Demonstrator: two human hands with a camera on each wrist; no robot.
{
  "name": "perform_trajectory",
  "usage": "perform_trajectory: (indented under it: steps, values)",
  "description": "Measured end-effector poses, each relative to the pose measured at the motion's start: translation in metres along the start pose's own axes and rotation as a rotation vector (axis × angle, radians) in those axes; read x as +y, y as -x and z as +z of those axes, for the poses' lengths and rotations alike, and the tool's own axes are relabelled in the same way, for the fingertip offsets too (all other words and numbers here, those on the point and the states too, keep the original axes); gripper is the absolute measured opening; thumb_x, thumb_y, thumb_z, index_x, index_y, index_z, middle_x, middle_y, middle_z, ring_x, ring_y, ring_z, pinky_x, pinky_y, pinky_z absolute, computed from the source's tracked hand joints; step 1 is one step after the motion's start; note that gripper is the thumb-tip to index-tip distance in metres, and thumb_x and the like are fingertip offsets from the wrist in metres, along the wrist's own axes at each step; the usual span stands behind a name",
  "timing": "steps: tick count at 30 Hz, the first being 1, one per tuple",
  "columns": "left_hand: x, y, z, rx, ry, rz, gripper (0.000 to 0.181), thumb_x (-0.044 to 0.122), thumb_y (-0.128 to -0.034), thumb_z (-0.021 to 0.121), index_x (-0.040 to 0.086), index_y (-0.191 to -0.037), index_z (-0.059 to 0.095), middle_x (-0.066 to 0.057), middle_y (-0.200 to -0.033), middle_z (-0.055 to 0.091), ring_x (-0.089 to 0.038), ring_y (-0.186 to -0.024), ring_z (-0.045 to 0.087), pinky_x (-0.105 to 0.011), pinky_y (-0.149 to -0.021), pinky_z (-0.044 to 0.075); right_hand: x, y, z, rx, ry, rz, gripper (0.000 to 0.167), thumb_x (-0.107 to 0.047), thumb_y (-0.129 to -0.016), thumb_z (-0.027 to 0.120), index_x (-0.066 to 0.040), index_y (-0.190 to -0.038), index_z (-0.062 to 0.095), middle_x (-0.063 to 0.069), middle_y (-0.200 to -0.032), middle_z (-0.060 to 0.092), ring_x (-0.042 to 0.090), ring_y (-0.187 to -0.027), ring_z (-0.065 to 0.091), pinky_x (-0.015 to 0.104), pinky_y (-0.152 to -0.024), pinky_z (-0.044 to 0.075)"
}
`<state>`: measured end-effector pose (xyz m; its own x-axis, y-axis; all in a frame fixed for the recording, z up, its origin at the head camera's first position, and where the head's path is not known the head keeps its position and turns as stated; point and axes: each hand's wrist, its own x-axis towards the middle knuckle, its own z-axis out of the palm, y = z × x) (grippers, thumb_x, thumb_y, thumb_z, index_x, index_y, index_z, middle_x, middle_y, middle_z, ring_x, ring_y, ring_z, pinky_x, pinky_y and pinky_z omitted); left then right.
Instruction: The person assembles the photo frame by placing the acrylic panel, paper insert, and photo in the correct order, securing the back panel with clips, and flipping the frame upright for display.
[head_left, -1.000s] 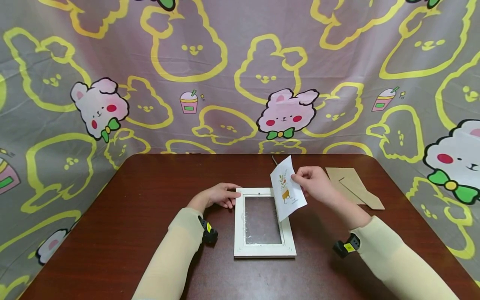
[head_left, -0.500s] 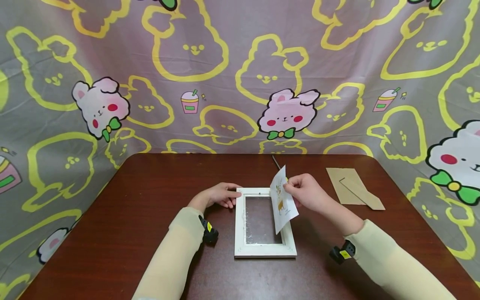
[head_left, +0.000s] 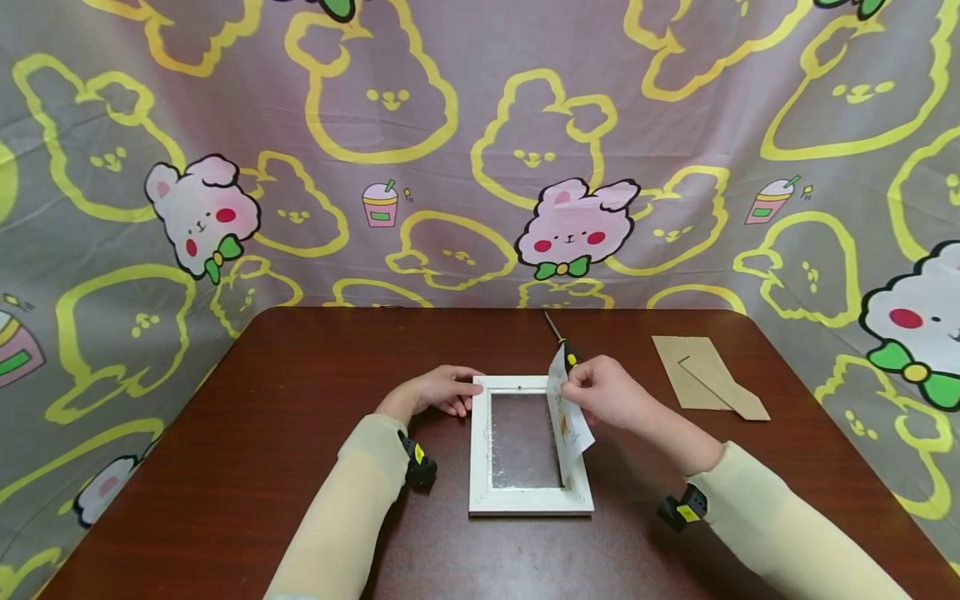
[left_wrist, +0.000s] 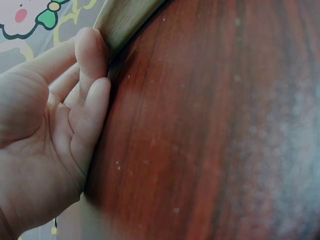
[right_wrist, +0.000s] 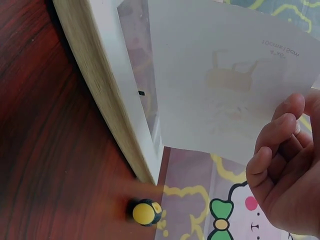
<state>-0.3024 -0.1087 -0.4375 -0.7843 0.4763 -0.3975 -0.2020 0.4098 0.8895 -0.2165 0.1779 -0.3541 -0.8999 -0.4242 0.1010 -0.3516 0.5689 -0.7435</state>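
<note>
A white picture frame [head_left: 528, 502] lies back side up on the table, with a clear pane [head_left: 525, 442] in its opening. My left hand [head_left: 435, 392] holds the frame's far left corner; in the left wrist view, the fingers [left_wrist: 92, 100] are bent against the frame's edge [left_wrist: 125, 25]. My right hand [head_left: 611, 392] pinches a printed picture sheet [head_left: 564, 421] by its edge. The sheet stands nearly upright over the right side of the opening, its lower edge at the frame. Its pale back [right_wrist: 195, 75] faces the right wrist camera, with the print showing through.
Behind the frame lies a screwdriver [head_left: 553, 325] with a black and yellow handle [right_wrist: 144, 213], partly hidden by the sheet. A brown backing board [head_left: 686, 362] with a stand leg [head_left: 723, 387] lies at the right. A patterned curtain [head_left: 450, 167] hangs behind the table.
My right hand has moved down and left, bringing the picture sheet lower and turning it edge-on over the frame. More of the screwdriver shows. My left hand stays at the frame's corner.
</note>
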Motion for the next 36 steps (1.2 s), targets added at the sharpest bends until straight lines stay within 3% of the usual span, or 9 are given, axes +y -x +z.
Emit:
perform_trajectory:
  steps: [8,22,27,36]
  values:
    - [-0.003,-0.003,0.0,-0.001,0.003,0.01,0.045,0.019,-0.0988,0.058,0.006,-0.141,0.048,-0.004,-0.067,0.057,-0.009,-0.052,0.058,-0.023,-0.052,0.047,-0.007,-0.005,0.013,-0.05,0.037,0.048,0.039,-0.006,-0.088,0.057,-0.012,-0.052,0.046,-0.005,-0.043,0.041,0.012,-0.04,0.043,0.026,-0.045,0.032]
    - [-0.001,0.0,0.001,-0.001,0.013,0.008,0.047,0.019,-0.0982,0.059,0.007,-0.142,0.047,-0.004,-0.067,0.057,-0.01,-0.052,0.058,-0.023,-0.051,0.047,-0.008,-0.019,0.041,-0.094,0.1,-0.047,0.042,-0.004,-0.083,0.057,-0.015,-0.047,0.04,-0.008,-0.039,0.041,0.009,-0.036,0.046,0.023,-0.044,0.027]
    - [0.0,-0.001,0.001,0.0,0.013,0.008,0.046,0.019,-0.0982,0.059,0.007,-0.141,0.048,-0.004,-0.067,0.057,-0.01,-0.052,0.058,-0.023,-0.052,0.047,-0.006,-0.019,0.045,-0.096,0.142,-0.015,0.042,-0.006,-0.084,0.059,-0.015,-0.047,0.043,-0.007,-0.039,0.043,0.009,-0.036,0.043,0.024,-0.042,0.024]
    - [0.0,0.0,0.001,0.008,0.001,0.007,0.046,0.02,-0.0983,0.059,0.008,-0.141,0.049,-0.005,-0.067,0.058,-0.01,-0.052,0.059,-0.023,-0.051,0.047,-0.001,-0.02,0.053,-0.126,0.127,0.042,0.042,-0.01,-0.09,0.061,-0.012,-0.049,0.051,-0.004,-0.04,0.047,0.01,-0.038,0.035,0.025,-0.042,0.024]
